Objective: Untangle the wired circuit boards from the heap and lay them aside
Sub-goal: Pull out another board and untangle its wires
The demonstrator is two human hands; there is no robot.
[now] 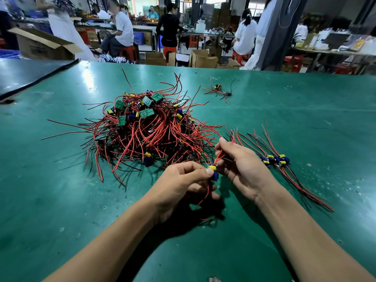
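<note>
A small circuit board (213, 171) with yellow and blue parts sits pinched in the left hand (181, 184) fingers just off the near edge of the heap (146, 127) on the green worktop (61, 190), its red wires (220, 154) gripped by the right hand (242, 167) beside it.

Left hand (183, 180) pinches a small board (213, 171) (yellow and blue parts) at its fingertips. Right hand (242, 165) grips that board's red wires (220, 154) just above. Heap (146, 127) lies beyond the fingers; sorted row (275, 159) right of them, on green table (61, 190).
</note>
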